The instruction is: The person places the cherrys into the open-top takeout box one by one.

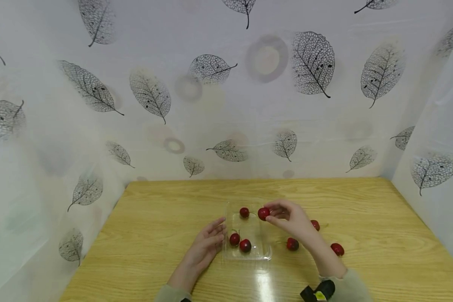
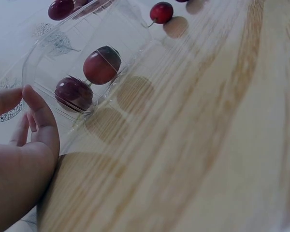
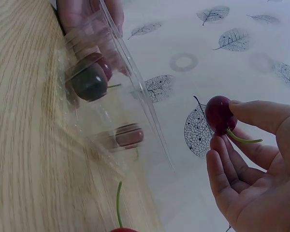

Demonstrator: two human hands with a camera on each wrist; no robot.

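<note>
In the head view my right hand (image 1: 296,222) pinches a dark red cherry (image 1: 264,214) between thumb and fingertips, above the right side of a clear plastic container (image 1: 266,253). A green stem hangs from the held cherry (image 3: 220,115) in the right wrist view. My left hand (image 1: 204,247) is at the container's left wall, its relaxed fingers touching or very near it. Three cherries lie inside: one cherry (image 1: 244,212) toward the back, and a cherry (image 1: 234,239) beside another cherry (image 1: 245,246) near the front.
Right of the container, three loose cherries lie on the wooden table (image 1: 154,218): a near cherry (image 1: 292,244), one cherry (image 1: 315,225) partly behind my right wrist, and a cherry (image 1: 337,249) farther right. A leaf-printed white sheet (image 1: 256,113) encloses the table's back and sides.
</note>
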